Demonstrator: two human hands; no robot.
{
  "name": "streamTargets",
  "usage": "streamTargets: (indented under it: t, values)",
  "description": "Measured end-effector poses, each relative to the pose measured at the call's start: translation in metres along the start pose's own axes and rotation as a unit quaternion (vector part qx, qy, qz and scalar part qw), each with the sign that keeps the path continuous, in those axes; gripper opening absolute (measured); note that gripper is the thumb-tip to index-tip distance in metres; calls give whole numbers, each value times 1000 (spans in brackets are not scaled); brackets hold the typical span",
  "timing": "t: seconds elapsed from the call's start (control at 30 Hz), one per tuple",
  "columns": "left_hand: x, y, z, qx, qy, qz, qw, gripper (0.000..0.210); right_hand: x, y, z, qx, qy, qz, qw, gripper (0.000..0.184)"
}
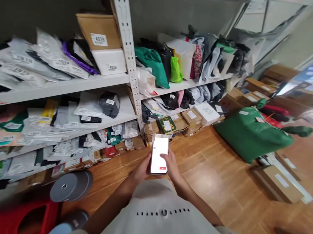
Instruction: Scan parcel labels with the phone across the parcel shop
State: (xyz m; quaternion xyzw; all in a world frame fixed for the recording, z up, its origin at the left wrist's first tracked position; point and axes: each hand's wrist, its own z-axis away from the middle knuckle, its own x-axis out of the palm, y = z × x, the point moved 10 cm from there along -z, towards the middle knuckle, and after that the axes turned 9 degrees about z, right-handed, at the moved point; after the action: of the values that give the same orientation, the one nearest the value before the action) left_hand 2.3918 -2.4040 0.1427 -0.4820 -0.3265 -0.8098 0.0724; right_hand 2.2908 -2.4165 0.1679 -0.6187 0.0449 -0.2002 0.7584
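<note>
A smartphone (157, 161) with a bright white screen and a small red button near its bottom is held upright before my body. My left hand (142, 167) grips its left edge. Around the right edge closes my right hand (172, 164), with the thumb lying over the middle of the screen. The top of the phone is blurred out. Beyond it, at floor level by the shelves, lie a dark green patterned box (167, 125) and a brown carton (192, 116).
White metal shelves (95, 83) full of labelled parcels stand ahead and left. A big green sack (251, 133) and a cardboard box (277, 182) rest on the wooden floor at right. Lower left are a red plastic stool (51, 209) and a grey round-lidded bin (71, 186).
</note>
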Motion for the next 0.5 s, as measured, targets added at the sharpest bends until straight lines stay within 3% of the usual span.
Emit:
streamTargets:
  t: [0.23, 0.5]
  values:
    - [21, -13, 12, 20, 14, -32, 999, 61, -11, -15, 17, -33, -8, 30, 999, 31]
    - [27, -9, 24, 42, 28, 7, 999, 65, -6, -16, 30, -11, -111, -45, 993, 29]
